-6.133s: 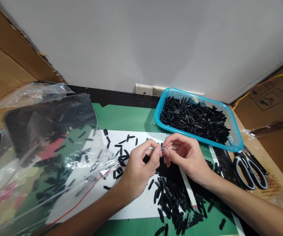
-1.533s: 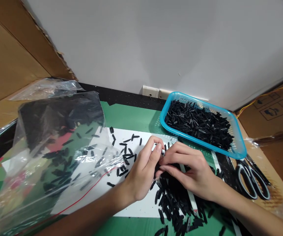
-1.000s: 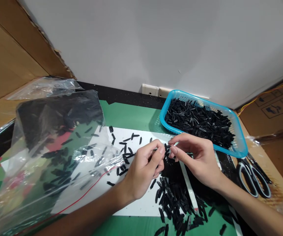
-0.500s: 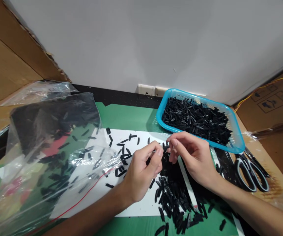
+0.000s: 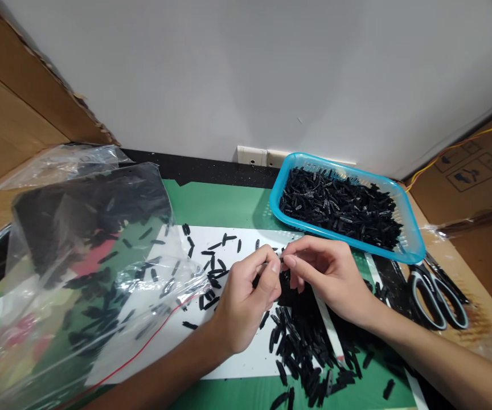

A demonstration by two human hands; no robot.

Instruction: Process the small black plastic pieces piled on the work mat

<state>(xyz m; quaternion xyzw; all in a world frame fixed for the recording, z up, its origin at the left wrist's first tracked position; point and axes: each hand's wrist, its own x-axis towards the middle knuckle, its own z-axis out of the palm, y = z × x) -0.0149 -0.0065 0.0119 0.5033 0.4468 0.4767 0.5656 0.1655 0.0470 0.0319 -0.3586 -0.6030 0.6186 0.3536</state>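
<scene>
Fingertips of left hand (image 5: 246,296) and right hand (image 5: 331,279) meet at frame centre, pinching one small black piece (image 5: 281,259) lying crosswise between them.

A small hand-assembly or packing bench in a workshop. A green cutting mat (image 5: 220,202) with a white sheet (image 5: 246,353) carries heaps of identical small black plastic parts (image 5: 301,336), more fill a blue tray (image 5: 412,250) far right and a clear bag (image 5: 79,239) left; cardboard cartons (image 5: 472,171) flank it.
</scene>
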